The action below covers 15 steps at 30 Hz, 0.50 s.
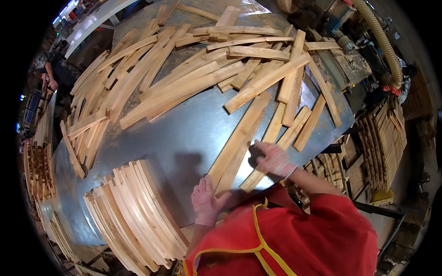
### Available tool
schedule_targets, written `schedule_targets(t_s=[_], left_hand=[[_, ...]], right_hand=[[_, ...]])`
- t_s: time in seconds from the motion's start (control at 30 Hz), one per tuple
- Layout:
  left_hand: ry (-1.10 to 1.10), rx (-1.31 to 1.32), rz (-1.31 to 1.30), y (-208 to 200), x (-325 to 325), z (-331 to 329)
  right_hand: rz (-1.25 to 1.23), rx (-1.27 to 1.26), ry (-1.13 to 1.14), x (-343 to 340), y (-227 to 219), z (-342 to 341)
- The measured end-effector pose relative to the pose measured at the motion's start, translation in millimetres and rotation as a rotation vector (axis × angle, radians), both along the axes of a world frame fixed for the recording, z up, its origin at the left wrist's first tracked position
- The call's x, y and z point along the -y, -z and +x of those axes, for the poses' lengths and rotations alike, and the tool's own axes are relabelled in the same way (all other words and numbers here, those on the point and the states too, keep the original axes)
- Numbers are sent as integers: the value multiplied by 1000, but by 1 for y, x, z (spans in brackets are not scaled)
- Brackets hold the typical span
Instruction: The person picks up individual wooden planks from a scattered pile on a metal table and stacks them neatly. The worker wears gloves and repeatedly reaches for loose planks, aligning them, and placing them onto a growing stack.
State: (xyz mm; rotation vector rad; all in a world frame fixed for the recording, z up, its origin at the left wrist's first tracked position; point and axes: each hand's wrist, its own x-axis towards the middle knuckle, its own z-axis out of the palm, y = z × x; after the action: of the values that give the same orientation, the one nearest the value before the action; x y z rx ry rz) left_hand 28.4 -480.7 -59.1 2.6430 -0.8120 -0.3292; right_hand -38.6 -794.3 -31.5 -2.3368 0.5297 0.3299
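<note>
Both my hands wear pale, pinkish work gloves. My left hand [206, 202] is at the near end of a long wooden board [239, 133], its fingers along the board's left edge and the thumb spread away. A second wooden board [235, 168] lies close against that one on its right. Over the metal tabletop to the right, my right hand [275, 159] is open with fingers stretched leftward, casting a dark shadow. Beneath its wrist side runs a narrower wooden slat [253, 179]; whether the hand touches it I cannot tell.
A row of wooden slats [138, 211] stands on edge at the near left. Loose slats [184, 83] pile across the far side of the metal table [179, 142]. Stacked boards [382, 142] stand to the right, near a ribbed hose [384, 46]. Another person's hand [53, 85] shows far left.
</note>
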Motion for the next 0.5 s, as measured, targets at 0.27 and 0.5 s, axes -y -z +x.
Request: schedule_targets(t_s=[0.27, 0.5], left_hand=[[91, -30, 168, 31, -15, 23], [-188, -907, -585, 30, -147, -51]], right_hand=[[-670, 68, -649, 56, 24, -24], [-421, -73, -696, 28, -6, -1]])
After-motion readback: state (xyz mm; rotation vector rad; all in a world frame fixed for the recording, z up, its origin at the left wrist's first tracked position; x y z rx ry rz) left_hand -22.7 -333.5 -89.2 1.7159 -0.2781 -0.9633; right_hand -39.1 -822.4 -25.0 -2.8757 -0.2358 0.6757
